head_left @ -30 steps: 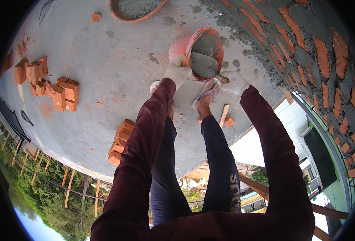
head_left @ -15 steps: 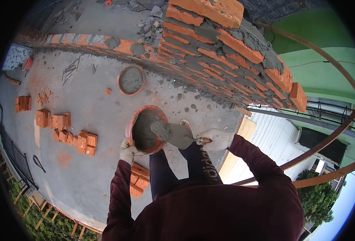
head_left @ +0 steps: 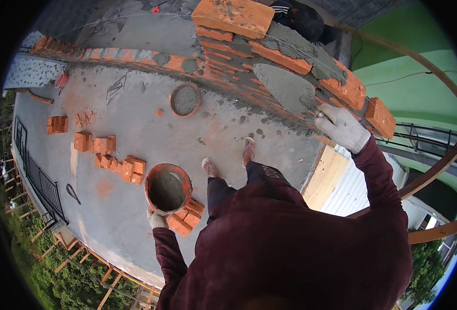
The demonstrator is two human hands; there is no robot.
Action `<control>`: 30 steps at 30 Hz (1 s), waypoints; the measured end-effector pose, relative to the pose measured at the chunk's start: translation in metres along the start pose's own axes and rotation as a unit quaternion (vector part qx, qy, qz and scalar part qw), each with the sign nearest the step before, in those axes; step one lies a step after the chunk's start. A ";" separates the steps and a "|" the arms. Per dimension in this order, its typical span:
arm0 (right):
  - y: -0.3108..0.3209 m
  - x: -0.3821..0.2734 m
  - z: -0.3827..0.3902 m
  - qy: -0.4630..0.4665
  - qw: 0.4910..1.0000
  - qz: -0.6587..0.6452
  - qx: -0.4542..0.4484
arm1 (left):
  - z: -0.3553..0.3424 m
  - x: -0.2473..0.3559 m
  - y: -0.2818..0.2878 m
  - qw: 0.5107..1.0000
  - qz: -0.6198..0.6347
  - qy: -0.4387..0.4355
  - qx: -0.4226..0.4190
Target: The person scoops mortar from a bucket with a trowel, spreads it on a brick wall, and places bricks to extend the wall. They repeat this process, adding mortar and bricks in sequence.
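My gloved right hand [head_left: 342, 126] grips a trowel [head_left: 285, 88] by its handle. Wet grey mortar coats the blade, which is raised against the face of the brick wall [head_left: 233, 77], just under its upper courses. In my gloved left hand [head_left: 158, 218] is the rim of a round orange-red bucket [head_left: 187, 187], tilted so that the mortar [head_left: 168, 192] inside shows. Fresh mortar [head_left: 303, 44] covers part of the wall top, between a large brick [head_left: 233, 16] and another brick [head_left: 380, 118] at the right end. A thin string runs along the wall top.
A second tub of mortar [head_left: 185, 99] stands on the concrete floor near the wall. Brick stacks [head_left: 133, 169] sit to the left, and more bricks [head_left: 186, 217] lie beneath the held bucket. Behind the wall another person [head_left: 308, 23] is partly visible. A black railing [head_left: 40, 178] edges the floor at left.
My right hand has lifted the trowel from over the bucket up to the wall at the right. My left hand has lowered the bucket away from the wall. A person has come into view behind it.
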State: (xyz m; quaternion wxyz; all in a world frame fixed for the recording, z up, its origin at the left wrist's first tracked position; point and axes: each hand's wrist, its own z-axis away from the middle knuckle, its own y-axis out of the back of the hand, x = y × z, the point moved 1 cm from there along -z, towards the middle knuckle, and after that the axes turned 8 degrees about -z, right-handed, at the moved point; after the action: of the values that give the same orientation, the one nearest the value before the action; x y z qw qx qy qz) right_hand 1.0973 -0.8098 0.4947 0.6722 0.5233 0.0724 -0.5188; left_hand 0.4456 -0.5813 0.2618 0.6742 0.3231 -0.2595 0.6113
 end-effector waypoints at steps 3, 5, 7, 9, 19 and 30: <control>-0.067 0.042 -0.011 0.002 0.986 0.142 0.089 | 0.009 -0.004 0.017 0.999 0.013 0.005 0.032; -0.109 0.072 -0.045 -0.040 0.978 0.137 0.154 | 0.024 0.006 0.008 0.999 0.018 0.025 0.037; -0.141 0.096 -0.087 -0.073 0.966 0.133 0.208 | 0.027 0.011 0.008 0.998 0.021 0.036 0.039; -0.148 0.104 -0.115 -0.094 0.949 0.138 0.269 | 0.028 0.022 -0.004 0.997 -0.012 0.060 0.039; -0.071 0.072 -0.071 -0.094 0.964 -0.047 0.243 | 0.022 0.045 -0.108 0.999 0.016 0.009 -0.048; -0.059 0.130 0.041 -0.041 0.954 0.026 0.296 | 0.011 0.069 -0.218 0.985 -0.056 -0.030 -0.159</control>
State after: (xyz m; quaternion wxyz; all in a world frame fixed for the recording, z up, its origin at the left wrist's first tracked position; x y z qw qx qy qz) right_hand 1.0917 -0.9173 0.3924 0.5025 0.6790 -0.1259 -0.5202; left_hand 0.6700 -0.5537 0.2941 0.7424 0.2440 -0.3545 0.5134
